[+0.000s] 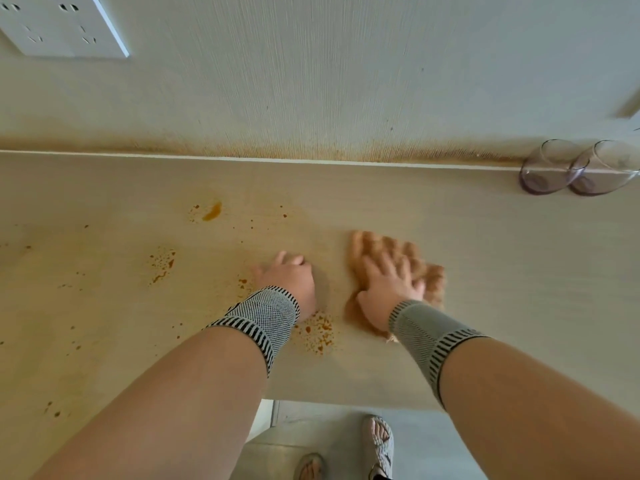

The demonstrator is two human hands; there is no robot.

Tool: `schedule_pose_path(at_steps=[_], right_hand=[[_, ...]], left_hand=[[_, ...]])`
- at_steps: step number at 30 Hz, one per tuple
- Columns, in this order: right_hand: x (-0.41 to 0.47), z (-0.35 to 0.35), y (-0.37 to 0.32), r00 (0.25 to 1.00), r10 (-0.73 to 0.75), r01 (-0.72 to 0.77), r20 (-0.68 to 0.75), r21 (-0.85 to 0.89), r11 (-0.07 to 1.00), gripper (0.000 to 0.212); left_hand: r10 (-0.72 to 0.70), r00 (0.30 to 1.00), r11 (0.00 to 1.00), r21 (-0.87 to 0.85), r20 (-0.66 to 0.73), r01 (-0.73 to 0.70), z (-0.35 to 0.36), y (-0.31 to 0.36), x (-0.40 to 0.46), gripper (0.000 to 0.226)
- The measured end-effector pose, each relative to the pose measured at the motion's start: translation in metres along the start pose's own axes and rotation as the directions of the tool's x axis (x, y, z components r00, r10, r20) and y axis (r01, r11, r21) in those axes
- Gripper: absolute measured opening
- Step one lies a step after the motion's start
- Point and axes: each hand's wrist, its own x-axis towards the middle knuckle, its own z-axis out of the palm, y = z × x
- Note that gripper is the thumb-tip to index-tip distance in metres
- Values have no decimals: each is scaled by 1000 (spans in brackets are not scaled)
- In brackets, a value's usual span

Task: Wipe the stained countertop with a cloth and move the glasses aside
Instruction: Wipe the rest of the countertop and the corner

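An orange-brown cloth [426,271] lies flat on the pale countertop [519,258]. My right hand [389,289] presses down on it with fingers spread, blurred by motion. My left hand [291,278] rests on the counter just left of the cloth, fingers curled under, holding nothing. Orange-brown stains [211,212] speckle the counter left of and below my hands, with a dense patch [318,334] near my left wrist. Two clear glasses [547,171] [604,169] stand side by side at the far right against the wall.
The wall [346,81] rises behind the counter, stained orange along its base. A white socket plate [65,26] sits at the upper left. The counter's front edge [346,403] runs below my forearms, with floor and my sandalled feet [379,445] beneath.
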Motion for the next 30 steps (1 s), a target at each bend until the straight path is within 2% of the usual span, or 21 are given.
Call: schedule_pose_path(at_steps=[2,3,5,7,9,10,12,14,15,16,18,20,21,22,24,26,27,28,30], right_hand=[[-4,5,1,984,-171,174,43,-98,980,71],[-3,3,10,986,-165,168,33,-104,980,72],[1,-7,36,1000,2,-3,-21,-43,999,77],[1,-16,52,971,237,-235,-42,55,971,79],[-4,-15,41,945,325,-322,-32,69,944,74],[-9,-11,27,955,295,-293,-20,71,953,72],[-21,4,-1,995,98,-99,22,40,994,72],[-30,18,-9,991,-119,123,67,-72,990,72],[-30,18,-4,984,-161,167,71,-96,981,72],[-27,15,7,989,-137,143,62,-90,986,72],[-21,5,31,998,70,-70,0,-2,998,71],[-20,-2,44,944,328,-324,-34,101,941,70],[-24,-1,39,926,375,-370,-37,106,923,69],[-27,2,27,936,349,-344,-36,101,933,69],[-36,16,0,994,108,-108,4,66,992,72],[-42,28,-8,990,-127,129,59,-47,990,73],[-40,29,-3,986,-156,159,51,-63,985,72],[-36,24,7,993,-111,112,27,-48,993,70],[-27,11,30,989,144,-141,-37,68,988,69]], left_hand=[[-6,1000,1000,13,11,5,-3,0,0,70],[-3,1000,1000,12,18,2,-4,0,-1,69],[10,1000,1000,-6,28,-10,-5,-2,-2,70],[22,999,1000,-14,30,-22,-2,-6,-5,71],[28,999,1000,-5,36,-28,1,-8,-7,72],[32,999,999,0,42,-32,2,-7,-9,73],[43,998,999,10,44,-44,4,-5,-10,71],[52,998,998,18,32,-53,5,-2,-13,68],[59,998,998,28,24,-59,4,0,-14,68],[66,998,997,38,23,-67,5,0,-16,69],[66,997,997,42,34,-67,5,-3,-19,74],[70,996,997,33,48,-72,10,-6,-21,77],[73,996,997,34,50,-75,13,-8,-22,78],[73,996,996,39,51,-75,16,-9,-22,78],[69,996,996,49,49,-71,17,-7,-22,74],[70,997,997,38,37,-72,16,-6,-21,70],[72,997,997,33,42,-74,16,-7,-21,71],[74,996,997,35,55,-75,15,-7,-22,75],[72,994,996,49,82,-76,16,-10,-25,81]])
